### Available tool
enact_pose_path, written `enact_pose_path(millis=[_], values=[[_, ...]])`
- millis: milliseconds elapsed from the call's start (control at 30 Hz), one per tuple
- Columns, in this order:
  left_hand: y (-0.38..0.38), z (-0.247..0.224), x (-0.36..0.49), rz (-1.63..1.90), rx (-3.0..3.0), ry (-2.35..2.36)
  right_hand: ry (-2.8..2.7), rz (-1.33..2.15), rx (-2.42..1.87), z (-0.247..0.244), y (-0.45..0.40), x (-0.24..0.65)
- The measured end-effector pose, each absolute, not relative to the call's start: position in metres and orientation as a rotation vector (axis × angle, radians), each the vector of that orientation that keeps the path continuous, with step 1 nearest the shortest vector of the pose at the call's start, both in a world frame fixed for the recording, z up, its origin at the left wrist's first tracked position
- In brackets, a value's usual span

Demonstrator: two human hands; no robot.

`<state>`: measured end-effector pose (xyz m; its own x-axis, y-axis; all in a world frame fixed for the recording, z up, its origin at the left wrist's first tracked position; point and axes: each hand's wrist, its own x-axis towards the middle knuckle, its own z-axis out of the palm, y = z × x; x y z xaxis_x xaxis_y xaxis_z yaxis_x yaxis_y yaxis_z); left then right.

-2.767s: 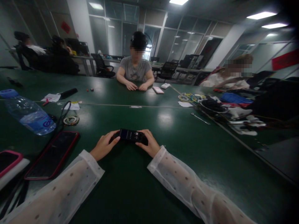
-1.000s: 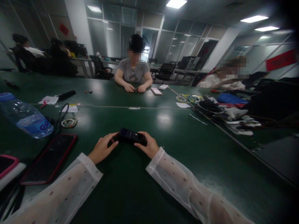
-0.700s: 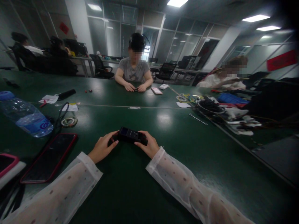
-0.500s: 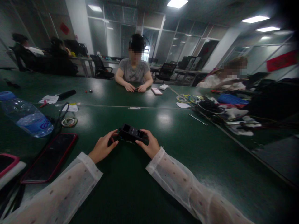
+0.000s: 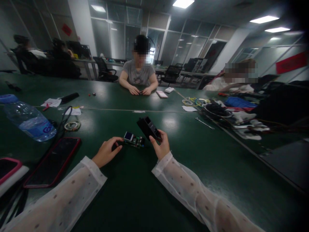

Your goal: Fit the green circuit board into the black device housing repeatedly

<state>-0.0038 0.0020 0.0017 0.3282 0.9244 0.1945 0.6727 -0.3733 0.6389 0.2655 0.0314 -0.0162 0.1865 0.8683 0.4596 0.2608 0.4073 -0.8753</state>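
A black plastic casing [image 5: 148, 128] with cut-outs is tilted above the table, with my right hand [image 5: 161, 145] closed on its lower right end. Below and left of the casing, a green circuit board [image 5: 135, 141] with a small screen lies on the green table [image 5: 135, 193]. My left hand [image 5: 108, 151] is beside the board's left end, thumb and forefinger bent around a gap; the fingertips are at the board's edge, and whether they grip it cannot be made out.
At the left are a water bottle [image 5: 29, 120], a red-edged phone [image 5: 54, 162], another phone [image 5: 9, 170] and a coiled ring [image 5: 72, 125]. A wrench [image 5: 204, 123] and piled cables [image 5: 217, 109] lie right. A person [image 5: 138, 69] sits opposite.
My right hand has lifted the black casing up and to the right off the circuit board, which is now uncovered. My left hand has hardly moved.
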Motion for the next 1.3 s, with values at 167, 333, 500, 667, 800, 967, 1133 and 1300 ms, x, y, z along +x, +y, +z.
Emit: enact_pose_path(millis=[167,333,500,667,800,967,1133,1300], values=[[0.002,0.0,-0.005,0.702,2.173,1.443,-1.486,0.587,-1.072,-0.013,0.027,0.262],[0.004,-0.005,-0.006,0.691,2.21,1.429,-1.616,0.56,-1.055,-0.007,0.02,0.259],[0.004,-0.004,-0.004,0.717,2.228,1.389,-1.711,0.492,-1.078,-0.002,0.015,0.257],[0.004,-0.004,-0.004,0.739,2.211,1.39,-1.787,0.486,-1.076,0.002,0.014,0.256],[0.005,-0.005,-0.005,0.766,2.187,1.378,-1.89,0.505,-1.124,0.0,0.015,0.257],[0.005,-0.006,-0.005,0.791,2.145,1.417,-1.954,0.636,-1.224,-0.006,0.019,0.259],[0.003,-0.003,-0.004,0.768,2.118,1.456,-1.949,0.657,-1.212,-0.009,0.021,0.26],[0.001,0.002,-0.003,0.783,2.12,1.44,-1.959,0.629,-1.192,-0.007,0.019,0.26]])
